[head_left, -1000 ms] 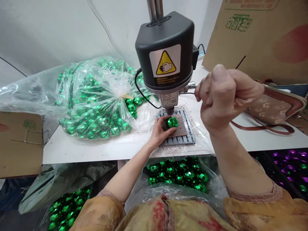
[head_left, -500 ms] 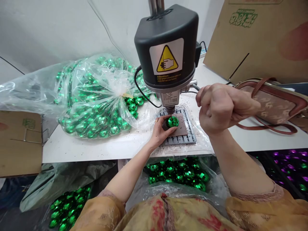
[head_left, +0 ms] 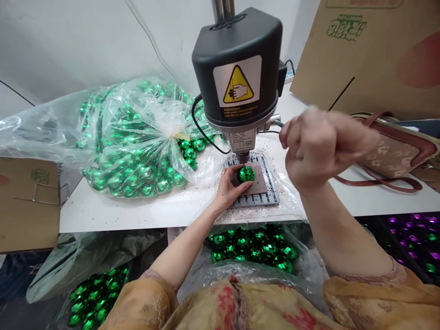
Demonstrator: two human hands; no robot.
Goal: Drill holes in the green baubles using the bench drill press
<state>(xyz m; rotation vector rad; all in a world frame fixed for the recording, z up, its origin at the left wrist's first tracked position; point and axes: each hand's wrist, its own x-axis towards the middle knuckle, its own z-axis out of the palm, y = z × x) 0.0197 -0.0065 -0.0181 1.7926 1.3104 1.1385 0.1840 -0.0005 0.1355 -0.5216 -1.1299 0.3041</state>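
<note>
Between thumb and fingers my left hand (head_left: 229, 185) grips a shiny green faceted ball (head_left: 247, 173). The ball rests over a brown pad (head_left: 260, 184) on the slotted metal base (head_left: 274, 198) of a small drill press (head_left: 237, 68). Straight above it is the chuck (head_left: 243, 156), its bit reaching down to the ball's top; whether it has gone in I cannot tell. My right hand (head_left: 314, 149), slightly blurred, is closed in a fist around the press's lever handle (head_left: 279, 123), most of which the fingers hide.
A clear plastic bag (head_left: 165, 123) full of green balls lies left of the press. More green balls (head_left: 254, 247) sit in plastic below the table edge. Dark crumbs lie around the base. A brown-strapped handbag (head_left: 395, 151) and a cardboard box (head_left: 371, 59) stand right.
My right hand has risen and tilted slightly, still around the lever. My left hand keeps the ball in nearly the same spot under the chuck.
</note>
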